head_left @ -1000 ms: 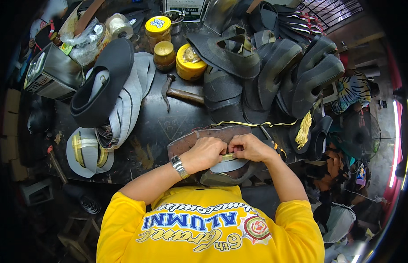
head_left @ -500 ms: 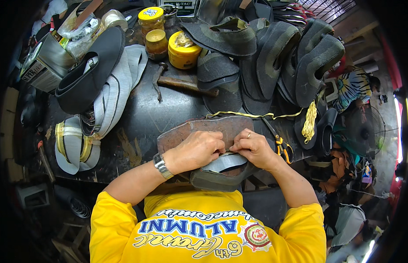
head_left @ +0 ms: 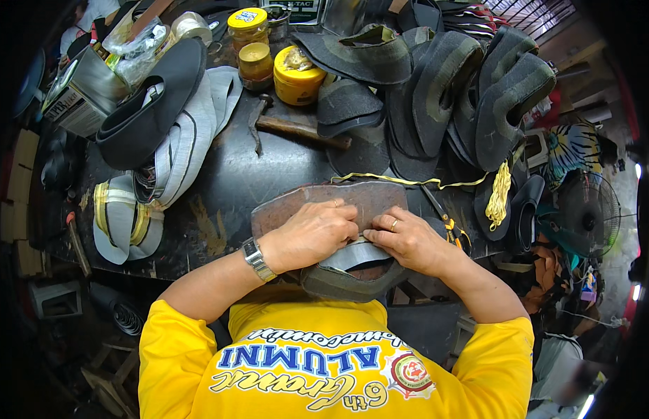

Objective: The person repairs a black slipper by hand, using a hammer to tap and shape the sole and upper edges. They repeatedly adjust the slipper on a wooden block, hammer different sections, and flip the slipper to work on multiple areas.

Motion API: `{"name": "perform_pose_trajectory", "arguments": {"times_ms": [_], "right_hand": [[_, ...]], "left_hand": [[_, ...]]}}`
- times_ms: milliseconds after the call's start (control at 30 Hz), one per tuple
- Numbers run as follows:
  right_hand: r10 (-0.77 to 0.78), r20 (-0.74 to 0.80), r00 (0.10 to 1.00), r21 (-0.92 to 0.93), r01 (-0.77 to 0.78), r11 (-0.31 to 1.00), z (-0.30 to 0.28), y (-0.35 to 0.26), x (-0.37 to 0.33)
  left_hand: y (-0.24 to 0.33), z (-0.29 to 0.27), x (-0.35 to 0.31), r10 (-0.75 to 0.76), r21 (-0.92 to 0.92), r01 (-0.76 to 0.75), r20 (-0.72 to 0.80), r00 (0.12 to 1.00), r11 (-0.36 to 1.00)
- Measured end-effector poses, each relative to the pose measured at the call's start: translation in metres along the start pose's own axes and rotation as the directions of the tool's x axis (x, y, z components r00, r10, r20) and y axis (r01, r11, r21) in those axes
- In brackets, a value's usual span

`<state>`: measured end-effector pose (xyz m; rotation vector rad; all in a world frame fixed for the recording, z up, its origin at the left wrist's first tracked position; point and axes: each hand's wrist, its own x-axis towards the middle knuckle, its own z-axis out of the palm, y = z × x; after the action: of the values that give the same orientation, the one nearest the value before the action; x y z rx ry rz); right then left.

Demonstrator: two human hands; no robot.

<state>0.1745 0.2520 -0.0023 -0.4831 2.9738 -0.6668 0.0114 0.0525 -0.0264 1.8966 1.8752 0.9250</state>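
Observation:
At the table's near edge, a dark shoe upper (head_left: 352, 285) with a pale grey lining (head_left: 356, 255) rests against a worn brown board (head_left: 286, 206). My left hand (head_left: 316, 232), with a metal watch on its wrist, is closed on the upper's far edge. Beside it, my right hand (head_left: 407, 241) pinches that same edge with curled fingers and thumb. The fingertips of the two hands are close together, partly hiding the strip between them. Beyond the board runs a thin yellow cord (head_left: 401, 180).
Scissors (head_left: 446, 218) with orange-and-black handles lie right of the board. Farther off are a hammer (head_left: 303, 131), a yellow tub (head_left: 296, 82) and stacked dark uppers (head_left: 436, 98). Grey and black uppers (head_left: 188, 140) pile up on the left. A fan (head_left: 588, 213) stands at the right.
My right hand has shifted slightly right and lower, its fingers lying flatter along the edge. My left hand stays on the upper. The whole view has moved a little.

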Motion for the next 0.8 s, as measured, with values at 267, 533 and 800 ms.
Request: {"name": "perform_pose_trajectory", "arguments": {"times_ms": [267,533,800], "right_hand": [[0.149,0.006,0.989,-0.206,-0.144,0.968,-0.006,-0.029,-0.001],[0.361,0.118,0.925,-0.039,-0.359,0.932,-0.024,-0.029,-0.008],[0.110,-0.308,0.945,0.126,-0.074,0.989,0.000,-0.015,0.117]], "left_hand": [[-0.003,0.006,-0.001,-0.093,-0.140,0.082,-0.077,0.993,0.987],[-0.008,0.002,0.003,0.015,-0.049,-0.012,0.068,0.998,0.999],[-0.008,0.005,0.005,-0.102,-0.063,0.112,0.141,0.985,0.992]]}}
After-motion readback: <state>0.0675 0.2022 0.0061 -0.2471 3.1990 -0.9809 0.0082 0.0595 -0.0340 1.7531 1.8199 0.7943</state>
